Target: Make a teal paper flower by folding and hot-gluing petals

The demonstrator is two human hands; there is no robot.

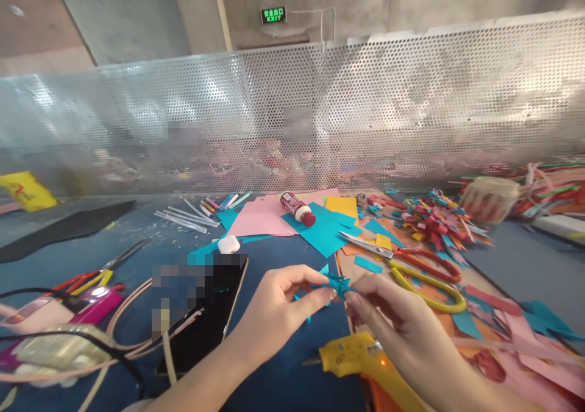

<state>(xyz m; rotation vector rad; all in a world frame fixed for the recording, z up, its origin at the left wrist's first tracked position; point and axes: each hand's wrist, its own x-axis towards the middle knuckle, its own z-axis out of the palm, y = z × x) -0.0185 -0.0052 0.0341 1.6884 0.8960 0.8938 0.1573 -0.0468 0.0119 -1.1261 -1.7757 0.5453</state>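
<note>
Thumb and forefinger of the left hand are pinched together on a small piece of folded teal paper, and the right hand meets it from the other side, its thumb and fingertips closed on the near end. The piece sits between the two hands, raised in front of the body over the blue table; holding it by the tips probably suits something so small and light, with two pinches keeping the folds from springing loose. Its outline is crumpled and pointed, though the fingers hide much of it. Just below the right hand lies a yellow glue gun, a small orange light glowing on its body and its metal nozzle aimed left, perhaps left there to be within easy reach. Scissors with slim steel blades and looped handles, one orange and one yellow, rest on loose scraps beyond that hand. Further back, a dark red bottle lies tipped on flat, matte pink paper and teal sheets, possibly serving as a weight. To its right bristles a heap of curled, spiky strips, before a shiny perforated metal panel.
</note>
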